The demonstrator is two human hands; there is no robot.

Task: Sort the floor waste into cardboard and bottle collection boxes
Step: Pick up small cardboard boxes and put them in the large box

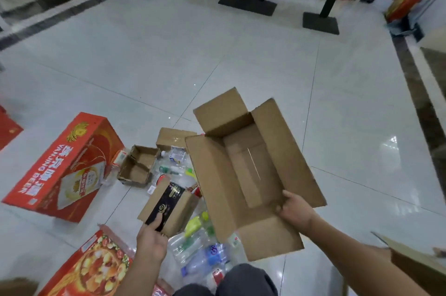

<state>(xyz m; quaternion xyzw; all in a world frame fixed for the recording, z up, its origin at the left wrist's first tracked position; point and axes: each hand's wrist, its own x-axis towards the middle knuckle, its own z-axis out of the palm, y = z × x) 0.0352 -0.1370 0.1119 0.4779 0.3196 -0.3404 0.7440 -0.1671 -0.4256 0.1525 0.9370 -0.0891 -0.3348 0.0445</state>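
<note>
The right hand point(295, 209) grips the near edge of the big open brown box point(251, 170), which is empty inside and tilted above the floor point(241, 59). The left hand point(152, 239) holds a small black-and-brown carton point(167, 207) by its near end; its long axis points away from the person. This carton lies just left of the big box opening, so I judge the left hand is the nearer one to drop it in. Between the two hands a heap of clear plastic bottles point(200, 250) lies on the floor, too many to count exactly. Two red cartons stand at left: a beer carton point(62, 168) and a pizza-print carton point(91, 266)
</note>
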